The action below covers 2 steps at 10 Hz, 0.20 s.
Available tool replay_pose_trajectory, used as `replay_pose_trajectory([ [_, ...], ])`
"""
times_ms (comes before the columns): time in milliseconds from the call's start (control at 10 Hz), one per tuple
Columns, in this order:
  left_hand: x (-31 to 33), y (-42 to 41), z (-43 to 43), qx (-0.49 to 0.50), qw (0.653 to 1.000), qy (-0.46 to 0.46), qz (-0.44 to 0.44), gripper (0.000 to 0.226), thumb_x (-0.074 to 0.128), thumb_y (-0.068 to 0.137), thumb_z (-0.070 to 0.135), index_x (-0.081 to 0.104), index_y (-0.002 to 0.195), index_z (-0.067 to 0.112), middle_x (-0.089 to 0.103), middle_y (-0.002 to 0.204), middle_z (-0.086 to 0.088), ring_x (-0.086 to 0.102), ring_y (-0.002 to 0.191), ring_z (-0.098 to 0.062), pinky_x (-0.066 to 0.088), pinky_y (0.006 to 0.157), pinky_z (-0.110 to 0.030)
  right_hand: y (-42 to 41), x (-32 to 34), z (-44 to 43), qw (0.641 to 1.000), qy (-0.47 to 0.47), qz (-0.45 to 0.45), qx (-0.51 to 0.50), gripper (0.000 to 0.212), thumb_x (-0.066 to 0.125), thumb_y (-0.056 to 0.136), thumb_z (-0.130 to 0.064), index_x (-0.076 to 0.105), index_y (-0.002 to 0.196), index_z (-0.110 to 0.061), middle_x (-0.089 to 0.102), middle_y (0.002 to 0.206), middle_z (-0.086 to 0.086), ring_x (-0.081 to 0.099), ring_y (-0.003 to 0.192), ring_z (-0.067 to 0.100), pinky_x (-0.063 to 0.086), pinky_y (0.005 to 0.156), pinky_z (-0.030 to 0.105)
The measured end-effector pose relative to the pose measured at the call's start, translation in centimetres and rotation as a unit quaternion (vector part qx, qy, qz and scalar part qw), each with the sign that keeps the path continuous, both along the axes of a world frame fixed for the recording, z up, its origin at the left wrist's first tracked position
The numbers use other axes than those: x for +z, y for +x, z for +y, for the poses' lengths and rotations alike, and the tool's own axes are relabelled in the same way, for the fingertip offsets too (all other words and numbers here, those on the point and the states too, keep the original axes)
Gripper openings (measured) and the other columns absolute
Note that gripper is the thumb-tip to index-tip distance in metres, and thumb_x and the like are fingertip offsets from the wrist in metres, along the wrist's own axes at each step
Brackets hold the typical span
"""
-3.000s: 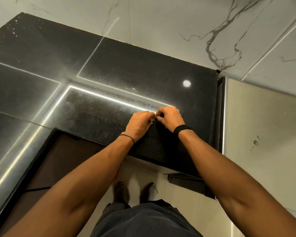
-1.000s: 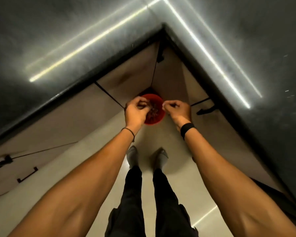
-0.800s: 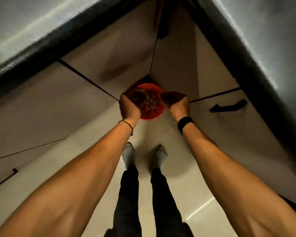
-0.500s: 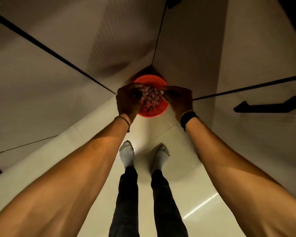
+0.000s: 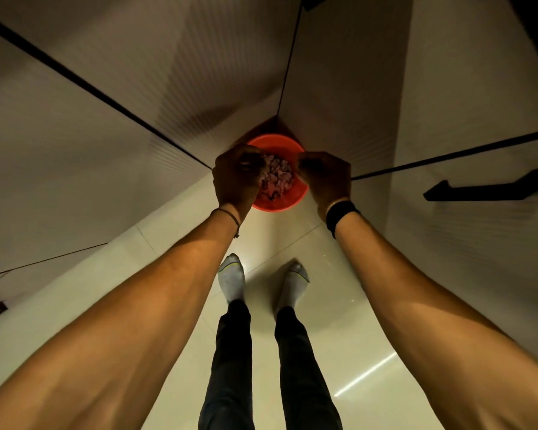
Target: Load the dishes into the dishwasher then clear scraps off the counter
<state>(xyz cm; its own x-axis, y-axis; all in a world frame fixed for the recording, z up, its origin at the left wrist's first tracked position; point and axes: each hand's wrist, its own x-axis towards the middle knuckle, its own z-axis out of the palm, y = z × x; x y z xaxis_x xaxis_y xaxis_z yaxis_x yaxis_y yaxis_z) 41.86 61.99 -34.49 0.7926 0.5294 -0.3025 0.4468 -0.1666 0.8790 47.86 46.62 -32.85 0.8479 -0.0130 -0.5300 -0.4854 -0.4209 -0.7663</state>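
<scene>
- Pale cabinet fronts meet in a corner above a glossy tiled floor. A black handle sits well off to the right of the fingers.
- A red bucket stands on the floor in that corner, directly beneath the fingertips of both hands.
- Scraps, pinkish and chopped, lie inside the bucket, below and between the two sets of fingers.
- Left hand: the fingers are curled inward over the bucket's left rim. Whether they hold any scraps cannot be told.
- Right hand: the fingers are curled likewise over the right rim, and any contents are hidden.
- Step in hand, as judged: scrap clearing, at the disposal stage.
- The next move calls for uncurling the fingers while they are over the opening, so that anything released falls inside the rim.
</scene>
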Motion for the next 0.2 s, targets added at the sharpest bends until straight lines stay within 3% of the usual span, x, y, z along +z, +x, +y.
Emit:
replay_pose_trajectory([
  [100,0.39,-0.19,-0.05,0.009,0.998,-0.059,-0.015,0.016,0.074,0.079,0.011,0.074,0.093,0.018,0.076,0.093,-0.004,0.073,0.093,-0.027,0.061,0.077,-0.051,-0.32,0.93,0.25,1.000,0.025,-0.004,-0.016,0.028,0.075,0.082,-0.008,0.074,0.081,-0.036,0.076,0.096,-0.002,0.070,0.099,0.024,0.056,0.091,0.049],
  [200,1.16,-0.29,-0.66,0.004,0.997,-0.070,-0.013,0.033,0.069,0.079,-0.010,0.073,0.089,0.022,0.074,0.092,0.001,0.071,0.096,-0.023,0.060,0.085,-0.049,-0.59,1.55,0.58,0.999,0.021,0.010,-0.041,0.016,0.079,0.078,-0.013,0.077,0.092,-0.020,0.076,0.095,0.000,0.071,0.095,0.020,0.058,0.089,0.042],
])
